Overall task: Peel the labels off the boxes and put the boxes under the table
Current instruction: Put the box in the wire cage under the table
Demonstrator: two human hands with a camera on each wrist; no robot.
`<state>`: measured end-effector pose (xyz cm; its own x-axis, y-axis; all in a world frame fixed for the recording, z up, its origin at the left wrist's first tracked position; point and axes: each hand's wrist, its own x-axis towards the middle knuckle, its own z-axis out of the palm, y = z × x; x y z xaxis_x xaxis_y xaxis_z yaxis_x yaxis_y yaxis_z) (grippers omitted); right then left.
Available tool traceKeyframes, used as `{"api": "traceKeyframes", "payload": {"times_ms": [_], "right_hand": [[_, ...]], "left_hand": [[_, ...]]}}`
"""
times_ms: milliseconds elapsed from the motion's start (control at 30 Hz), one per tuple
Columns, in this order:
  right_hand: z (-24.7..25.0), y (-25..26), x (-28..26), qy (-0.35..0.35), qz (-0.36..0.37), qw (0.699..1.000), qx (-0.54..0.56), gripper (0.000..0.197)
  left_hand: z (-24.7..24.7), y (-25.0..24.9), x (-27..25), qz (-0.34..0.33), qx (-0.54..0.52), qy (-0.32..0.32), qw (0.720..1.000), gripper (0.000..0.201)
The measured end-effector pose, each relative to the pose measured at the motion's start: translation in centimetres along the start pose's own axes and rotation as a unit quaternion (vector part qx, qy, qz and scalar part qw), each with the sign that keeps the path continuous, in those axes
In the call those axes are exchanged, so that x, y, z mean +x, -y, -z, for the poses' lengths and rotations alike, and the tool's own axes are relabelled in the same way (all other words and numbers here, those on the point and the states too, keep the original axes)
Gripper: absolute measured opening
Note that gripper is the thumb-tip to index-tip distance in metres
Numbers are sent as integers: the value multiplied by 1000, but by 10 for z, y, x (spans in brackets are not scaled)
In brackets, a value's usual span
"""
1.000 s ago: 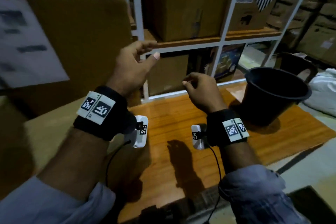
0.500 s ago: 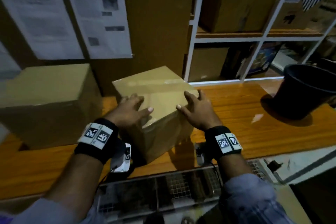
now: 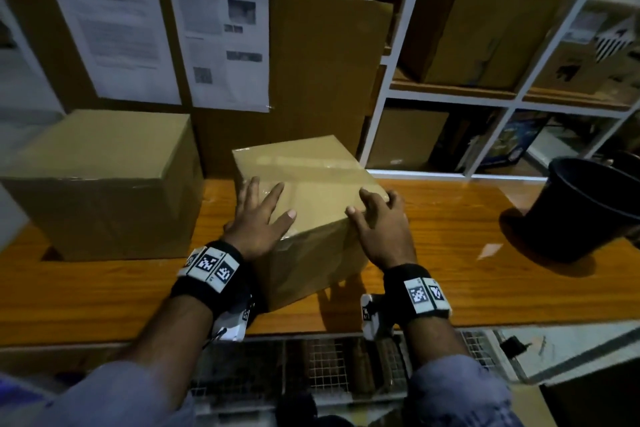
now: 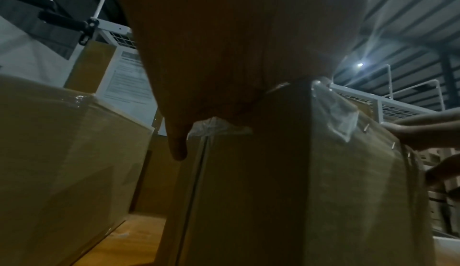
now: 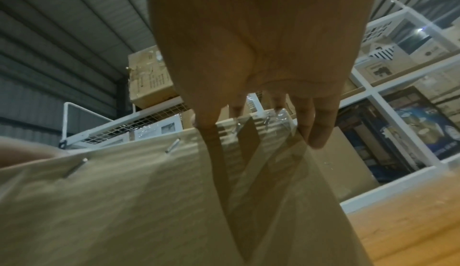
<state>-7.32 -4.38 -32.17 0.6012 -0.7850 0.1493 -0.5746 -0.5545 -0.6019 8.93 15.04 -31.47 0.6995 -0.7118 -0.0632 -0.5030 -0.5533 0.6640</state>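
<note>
A small taped cardboard box [image 3: 311, 184] stands cornerwise on the wooden table [image 3: 467, 274]. My left hand [image 3: 263, 215] lies flat on its top, fingers spread and straight; seen from the left wrist, the palm [image 4: 224, 63] covers the near top edge. My right hand [image 3: 377, 218] holds the box's right top corner, fingers bent over the edge and thumb along the front rim. The right wrist view shows those fingertips [image 5: 316, 130] at the taped edge of the box [image 5: 124, 201]. Two white paper labels [image 3: 114, 31] [image 3: 225, 45] are stuck to a tall cardboard sheet behind.
A larger cardboard box [image 3: 100, 184] sits left of the small one, close to it. A black bucket [image 3: 581, 211] stands at the table's right end. White shelving [image 3: 450, 94] full of boxes rises behind. Wire mesh [image 3: 329, 367] shows below the table's front edge.
A second ago both hands were in the air before the shelves. The view swung left and they came down on the small box; since then the left hand has flattened further onto its top.
</note>
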Motion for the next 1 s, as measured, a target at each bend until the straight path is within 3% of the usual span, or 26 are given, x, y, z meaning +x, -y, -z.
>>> {"api": "traceKeyframes", "payload": {"times_ms": [133,333,467,600,800,900,1000], "right_hand": [[4,-4,-4,-55,1,998,8,48],[6,-6,-7,-72,-10,997,20,46],[3,-11,-4,-56,-10,997,49,49],[3,-13,-8,-53,12,998,28,64],[8,-26,-10,-2,48,998,39,93],[22,-34,-2,12,27,999,36,90],[37,-36,7,-4,3,996,-85,78]], "left_hand": [[-5,1,-2,87,-130,15,988,83],[-5,2,1,9,-261,18,965,83],[-7,7,-3,53,-304,6,951,92],[-11,8,-4,60,-330,-11,942,82],[-13,7,1,73,-296,12,952,83],[-20,-9,1,89,-174,15,981,90],[-36,-39,-10,109,-113,35,987,89]]}}
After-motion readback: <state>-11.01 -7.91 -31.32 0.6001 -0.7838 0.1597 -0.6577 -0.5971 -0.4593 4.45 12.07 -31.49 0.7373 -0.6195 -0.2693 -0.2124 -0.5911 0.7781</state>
